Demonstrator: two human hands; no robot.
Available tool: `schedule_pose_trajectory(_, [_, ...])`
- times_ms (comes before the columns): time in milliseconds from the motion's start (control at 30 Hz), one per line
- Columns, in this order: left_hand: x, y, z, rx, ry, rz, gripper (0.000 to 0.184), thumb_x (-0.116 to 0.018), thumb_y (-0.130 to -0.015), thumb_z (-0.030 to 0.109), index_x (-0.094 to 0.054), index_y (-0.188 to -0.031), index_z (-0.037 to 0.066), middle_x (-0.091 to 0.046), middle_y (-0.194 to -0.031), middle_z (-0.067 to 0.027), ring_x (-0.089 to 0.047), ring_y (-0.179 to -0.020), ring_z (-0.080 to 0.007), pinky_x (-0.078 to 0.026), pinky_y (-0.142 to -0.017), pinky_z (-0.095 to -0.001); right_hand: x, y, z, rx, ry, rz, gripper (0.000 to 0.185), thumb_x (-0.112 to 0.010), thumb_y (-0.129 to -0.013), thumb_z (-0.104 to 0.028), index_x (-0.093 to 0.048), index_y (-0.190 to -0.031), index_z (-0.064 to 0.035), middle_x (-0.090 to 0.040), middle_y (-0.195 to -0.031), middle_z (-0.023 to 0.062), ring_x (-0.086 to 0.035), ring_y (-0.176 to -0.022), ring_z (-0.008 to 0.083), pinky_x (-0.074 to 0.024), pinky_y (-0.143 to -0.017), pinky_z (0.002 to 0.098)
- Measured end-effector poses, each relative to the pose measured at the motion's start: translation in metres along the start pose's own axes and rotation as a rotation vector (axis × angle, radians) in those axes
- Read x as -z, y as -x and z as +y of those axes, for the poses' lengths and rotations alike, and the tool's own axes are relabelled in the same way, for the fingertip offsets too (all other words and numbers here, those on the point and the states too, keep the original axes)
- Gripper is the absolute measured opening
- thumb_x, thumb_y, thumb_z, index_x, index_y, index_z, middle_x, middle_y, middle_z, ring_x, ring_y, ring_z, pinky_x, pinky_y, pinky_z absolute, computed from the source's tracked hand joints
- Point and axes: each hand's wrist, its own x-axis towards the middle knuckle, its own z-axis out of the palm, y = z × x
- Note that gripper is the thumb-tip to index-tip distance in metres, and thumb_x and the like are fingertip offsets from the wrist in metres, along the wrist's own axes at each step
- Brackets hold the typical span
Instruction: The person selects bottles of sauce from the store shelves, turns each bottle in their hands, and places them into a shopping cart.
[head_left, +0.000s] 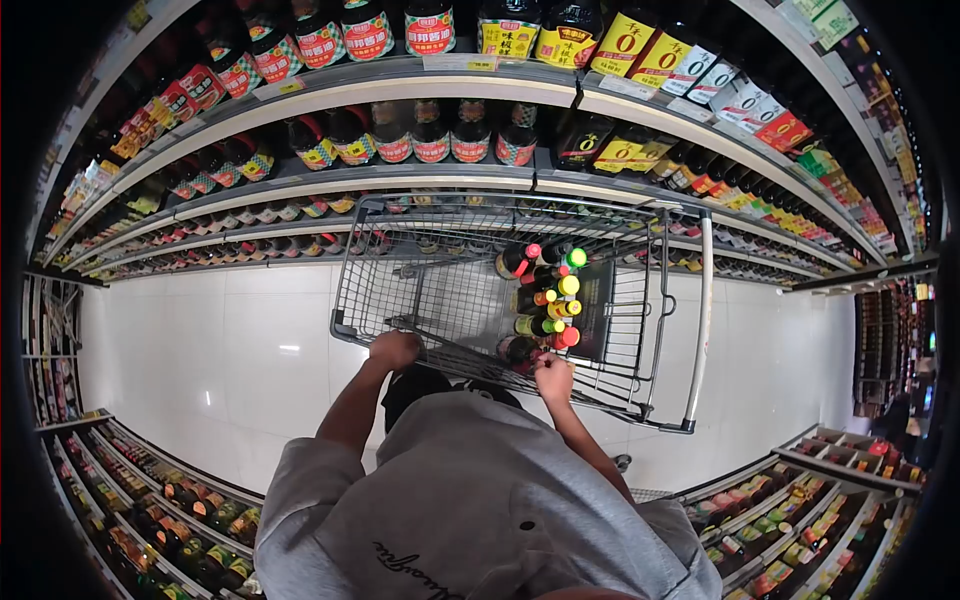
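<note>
A metal shopping cart stands in front of me, its handle to the right. Several sauce bottles with green, yellow, orange and red caps are grouped inside at the handle end. My right hand is closed at the near side of the cart, around the top of a dark bottle that lies at the near end of the group. The hand partly hides its cap. My left hand is curled at the near rim by the cart's left corner. Its fingers are mostly hidden.
Beyond the cart, a long shelf holds rows of soy sauce bottles. Behind me, more shelves with bottles stand on both sides. Pale floor tiles run along the aisle. Further racks stand at the right end.
</note>
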Motion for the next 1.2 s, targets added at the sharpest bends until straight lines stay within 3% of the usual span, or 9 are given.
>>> schedule_pose_trajectory(100, [-0.004,0.003,0.01,-0.009,0.019,0.061,0.035,-0.051,-0.078,0.033,-0.064,-0.11,0.025,-0.065,-0.103,-0.0139,-0.061,-0.098,-0.0318,-0.049,-0.084,-0.0419,0.011,-0.027,0.013,-0.179,-0.423,-0.229,0.019,-0.061,-0.078,-0.019,-0.067,-0.085,-0.0029,-0.066,-0.072,0.0163,-0.065,-0.067,0.0281,-0.0493,-0.064,0.0356])
schedule_pose_trajectory(167, [0.009,0.013,0.025,0.019,0.02,0.02,0.036,-0.05,-0.079,0.033,-0.064,-0.111,0.025,-0.063,-0.108,-0.013,-0.059,-0.102,-0.0308,-0.048,-0.088,-0.0409,0.011,-0.051,0.017,-0.057,-0.369,-0.075,0.019,-0.059,-0.079,-0.018,-0.066,-0.084,-0.0016,-0.065,-0.07,0.015,-0.064,-0.065,0.0266,-0.0482,-0.063,0.0355])
schedule_pose_trajectory(233, [0.013,0.013,0.036,0.046,0.021,-0.026,0.036,-0.05,-0.079,0.032,-0.063,-0.112,0.025,-0.061,-0.113,-0.0121,-0.058,-0.107,-0.0298,-0.046,-0.091,-0.0399,0.045,-0.075,-0.018,-0.143,-0.459,-0.141,0.02,-0.058,-0.08,-0.02,-0.065,-0.085,-0.0025,-0.065,-0.07,0.0131,-0.063,-0.066,0.0261,-0.048,-0.064,0.0358])
schedule_pose_trajectory(433, [-0.006,-0.002,0.038,0.035,0.024,-0.022,0.037,-0.051,-0.078,0.032,-0.062,-0.113,0.027,-0.062,-0.112,-0.0107,-0.059,-0.104,-0.0295,-0.048,-0.089,-0.0404,0.086,-0.178,-0.082,0.275,-0.439,0.195,0.022,-0.058,-0.078,-0.02,-0.063,-0.09,-0.0024,-0.064,-0.078,0.0149,-0.062,-0.074,0.0292,-0.0476,-0.07,0.0365])
schedule_pose_trajectory(700, [-0.027,-0.019,0.033,-0.065,0.056,0.043,0.034,-0.05,-0.078,0.029,-0.063,-0.108,0.021,-0.064,-0.105,-0.0132,-0.06,-0.1,-0.031,-0.049,-0.084,-0.0439,0.147,-0.313,-0.186,0.658,-0.244,0.519,0.051,-0.06,-0.075,-0.022,-0.048,-0.118,0.0021,-0.048,-0.122,0.0232,-0.049,-0.11,0.0392,-0.0415,-0.092,0.0432])
schedule_pose_trajectory(800, [-0.013,-0.005,0.043,-0.047,0.113,0.068,0.034,-0.051,-0.077,0.028,-0.063,-0.106,0.018,-0.065,-0.102,-0.0145,-0.061,-0.097,-0.0317,-0.049,-0.082,-0.0445,0.176,-0.328,-0.233,0.307,-0.068,0.415,0.055,-0.066,-0.072,-0.031,-0.054,-0.117,0.0002,-0.055,-0.117,0.0228,-0.052,-0.108,0.0412,-0.0435,-0.09,0.0441])
schedule_pose_trajectory(967, [-0.013,-0.014,0.041,-0.006,0.175,0.13,0.036,-0.051,-0.076,0.028,-0.063,-0.107,0.013,-0.066,-0.097,-0.0158,-0.063,-0.093,-0.0327,-0.05,-0.08,-0.0446,0.176,-0.379,-0.241,0.29,0.198,0.412,0.071,-0.051,-0.077,-0.061,-0.045,-0.134,-0.0171,-0.042,-0.139,0.012,-0.041,-0.127,0.0311,-0.0379,-0.101,0.0388])
schedule_pose_trajectory(1067, [-0.012,-0.027,0.04,0.061,0.279,0.14,0.035,-0.052,-0.075,0.028,-0.063,-0.104,0.011,-0.066,-0.094,-0.0174,-0.063,-0.091,-0.0337,-0.05,-0.079,-0.0453,0.165,-0.43,-0.216,0.311,0.115,0.422,0.072,-0.048,-0.079,-0.061,-0.043,-0.136,-0.0169,-0.036,-0.144,0.0108,-0.032,-0.132,0.0299,-0.0291,-0.107,0.0382])
schedule_pose_trajectory(1200, [-0.021,-0.049,0.039,-0.024,0.456,0.251,0.03,-0.053,-0.075,0.024,-0.063,-0.101,0.01,-0.065,-0.091,-0.0183,-0.062,-0.088,-0.0357,-0.049,-0.078,-0.0465,0.158,-0.417,-0.221,0.352,0.223,0.631,0.072,-0.053,-0.077,-0.058,-0.047,-0.132,-0.0129,-0.04,-0.141,0.013,-0.038,-0.129,0.031,-0.0326,-0.105,0.0386])
